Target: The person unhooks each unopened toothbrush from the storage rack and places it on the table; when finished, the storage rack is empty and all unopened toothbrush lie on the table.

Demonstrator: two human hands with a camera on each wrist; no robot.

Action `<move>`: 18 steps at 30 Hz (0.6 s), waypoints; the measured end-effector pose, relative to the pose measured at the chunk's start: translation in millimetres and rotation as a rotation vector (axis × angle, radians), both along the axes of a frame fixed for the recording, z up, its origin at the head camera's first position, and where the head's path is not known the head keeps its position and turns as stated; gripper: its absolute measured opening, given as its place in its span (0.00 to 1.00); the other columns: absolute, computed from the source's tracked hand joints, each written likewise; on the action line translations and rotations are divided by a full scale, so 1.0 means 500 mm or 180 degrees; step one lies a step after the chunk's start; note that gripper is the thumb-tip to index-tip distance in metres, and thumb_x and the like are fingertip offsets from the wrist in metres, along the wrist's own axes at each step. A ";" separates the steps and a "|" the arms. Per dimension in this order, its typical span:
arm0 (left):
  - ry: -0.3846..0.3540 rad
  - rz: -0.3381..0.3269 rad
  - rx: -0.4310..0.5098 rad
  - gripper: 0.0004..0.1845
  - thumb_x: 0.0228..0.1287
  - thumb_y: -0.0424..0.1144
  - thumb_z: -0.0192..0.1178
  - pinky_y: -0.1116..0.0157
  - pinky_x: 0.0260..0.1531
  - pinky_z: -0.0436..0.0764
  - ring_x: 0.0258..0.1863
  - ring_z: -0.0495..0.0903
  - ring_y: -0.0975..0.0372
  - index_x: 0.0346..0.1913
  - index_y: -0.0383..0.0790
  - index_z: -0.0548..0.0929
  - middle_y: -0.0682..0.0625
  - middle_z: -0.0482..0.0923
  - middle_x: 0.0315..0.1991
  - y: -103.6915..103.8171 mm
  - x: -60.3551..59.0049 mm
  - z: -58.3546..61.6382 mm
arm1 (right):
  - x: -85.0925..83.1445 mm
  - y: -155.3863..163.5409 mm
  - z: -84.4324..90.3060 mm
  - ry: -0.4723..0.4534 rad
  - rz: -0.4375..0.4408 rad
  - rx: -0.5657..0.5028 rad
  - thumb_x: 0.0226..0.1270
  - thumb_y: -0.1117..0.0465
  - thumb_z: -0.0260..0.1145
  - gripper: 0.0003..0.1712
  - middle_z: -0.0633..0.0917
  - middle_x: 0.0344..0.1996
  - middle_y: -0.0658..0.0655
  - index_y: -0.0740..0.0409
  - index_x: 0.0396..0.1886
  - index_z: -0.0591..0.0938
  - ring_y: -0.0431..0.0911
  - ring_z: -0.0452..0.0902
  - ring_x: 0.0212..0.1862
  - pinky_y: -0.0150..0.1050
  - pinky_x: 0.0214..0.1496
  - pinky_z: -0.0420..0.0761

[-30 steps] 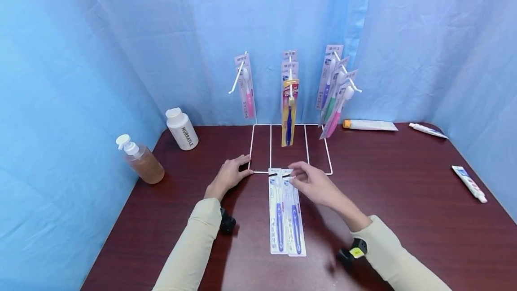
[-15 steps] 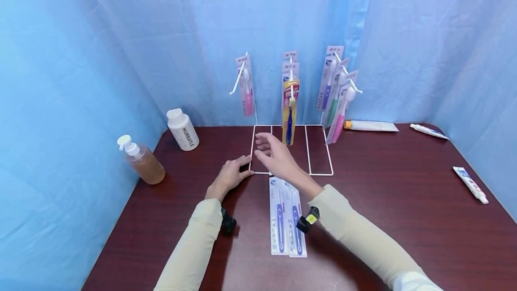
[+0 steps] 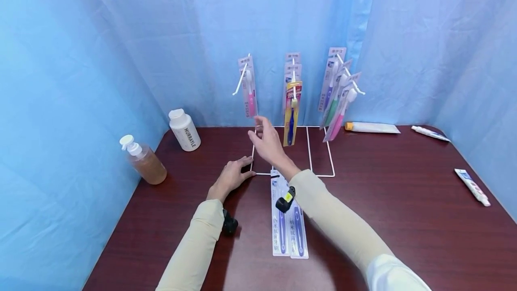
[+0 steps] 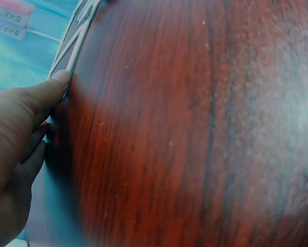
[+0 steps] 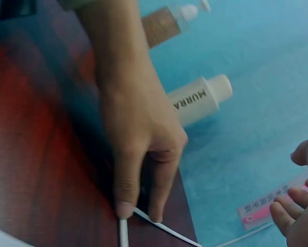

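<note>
My left hand [image 3: 230, 178] rests on the table at the front left corner of a white wire rack [image 3: 309, 152]. In the left wrist view its thumb [image 4: 60, 78] lies on the wire; the right wrist view shows thumb and finger pressing on either side of the corner. My right hand [image 3: 268, 143] is raised over the rack's left part, holding nothing, fingers loosely bent. Its fingertips are just below a packaged pink toothbrush [image 3: 249, 89] on the left hook. Two packaged purple toothbrushes [image 3: 281, 232] lie side by side before the rack, partly hidden by my right wrist.
Several packaged toothbrushes hang from the middle hook, a yellow pack [image 3: 291, 116] in front, and the right hook, a pink one [image 3: 339, 118] foremost. A pump bottle [image 3: 147, 165] and white bottle [image 3: 185, 131] stand left. Toothpaste tubes [image 3: 373, 127] lie right. Blue curtains surround the table.
My right hand has left the packs on the table and moved left and forward to below the left hook. The packs on the right hook have swung slightly. My left hand stays put.
</note>
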State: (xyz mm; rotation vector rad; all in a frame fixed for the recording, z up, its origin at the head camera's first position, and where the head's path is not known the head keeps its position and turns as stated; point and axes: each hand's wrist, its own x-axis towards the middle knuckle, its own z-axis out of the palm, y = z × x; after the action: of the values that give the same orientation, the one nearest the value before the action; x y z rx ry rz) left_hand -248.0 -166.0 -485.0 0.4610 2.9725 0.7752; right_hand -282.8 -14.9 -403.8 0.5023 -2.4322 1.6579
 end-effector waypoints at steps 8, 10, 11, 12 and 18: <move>0.0023 0.0010 -0.0036 0.29 0.63 0.47 0.63 0.52 0.66 0.67 0.69 0.66 0.57 0.66 0.44 0.73 0.48 0.69 0.67 -0.007 0.002 -0.003 | -0.072 -0.031 0.038 -0.0073 -0.0253 -0.0161 0.72 0.56 0.57 0.31 0.69 0.64 0.58 0.55 0.71 0.60 0.52 0.66 0.66 0.48 0.67 0.69; 0.0008 0.0006 -0.0059 0.29 0.64 0.48 0.62 0.53 0.66 0.68 0.69 0.66 0.57 0.66 0.44 0.73 0.48 0.69 0.68 -0.007 0.004 -0.005 | -0.093 -0.037 0.048 -0.0102 -0.0358 -0.0143 0.73 0.55 0.55 0.32 0.66 0.66 0.58 0.54 0.73 0.58 0.52 0.63 0.68 0.47 0.70 0.66; 0.0002 0.0002 -0.0067 0.29 0.64 0.48 0.62 0.53 0.66 0.68 0.68 0.66 0.57 0.66 0.44 0.73 0.48 0.69 0.68 -0.006 0.005 -0.006 | -0.104 -0.039 0.053 -0.0110 -0.0421 -0.0128 0.73 0.54 0.54 0.33 0.65 0.68 0.58 0.54 0.73 0.57 0.51 0.62 0.69 0.47 0.71 0.65; 0.0010 -0.0007 -0.0072 0.29 0.64 0.48 0.62 0.53 0.65 0.68 0.68 0.67 0.57 0.66 0.44 0.73 0.47 0.69 0.68 -0.005 0.005 -0.006 | -0.116 -0.040 0.058 -0.0117 -0.0473 -0.0138 0.74 0.54 0.53 0.33 0.65 0.69 0.58 0.54 0.74 0.56 0.51 0.61 0.70 0.46 0.71 0.64; 0.0015 -0.0025 -0.0080 0.29 0.64 0.48 0.62 0.53 0.66 0.68 0.68 0.67 0.57 0.66 0.44 0.73 0.48 0.69 0.68 0.001 0.004 -0.005 | -0.170 -0.046 0.093 -0.0159 -0.0575 -0.0237 0.77 0.56 0.47 0.28 0.70 0.67 0.57 0.53 0.74 0.58 0.49 0.65 0.68 0.44 0.71 0.64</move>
State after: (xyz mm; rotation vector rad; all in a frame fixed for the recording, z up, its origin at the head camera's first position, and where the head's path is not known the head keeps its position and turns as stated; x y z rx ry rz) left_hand -246.3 -165.2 -487.7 0.4734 2.9794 0.7361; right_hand -367.7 -37.8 -357.3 0.2259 -2.3599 1.6957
